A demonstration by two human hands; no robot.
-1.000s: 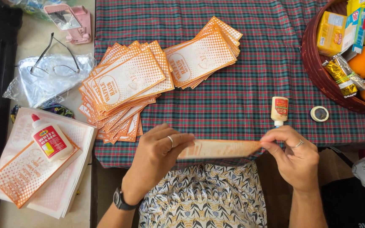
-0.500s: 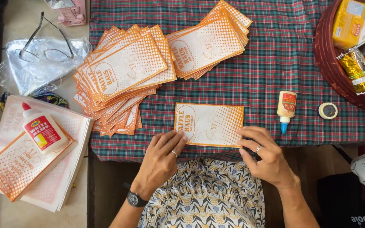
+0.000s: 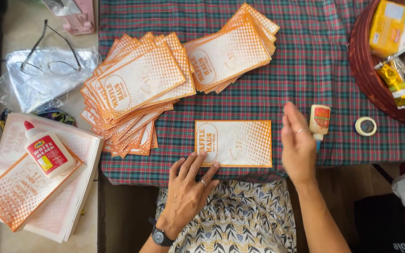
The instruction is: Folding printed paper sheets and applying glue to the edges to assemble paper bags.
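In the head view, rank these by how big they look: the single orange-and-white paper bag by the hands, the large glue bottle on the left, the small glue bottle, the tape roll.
1. Single paper bag
2. Large glue bottle
3. Small glue bottle, partly hidden by the right hand
4. Tape roll

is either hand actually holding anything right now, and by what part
Nothing is gripped. The left hand lies flat, fingertips pressing the lower left corner of the orange-and-white printed paper bag. The right hand is open beside the small white glue bottle.

paper bag (image 3: 234, 143) on tablecloth (image 3: 305, 70) | glue bottle (image 3: 319, 120) right | stacks (image 3: 137, 89) behind
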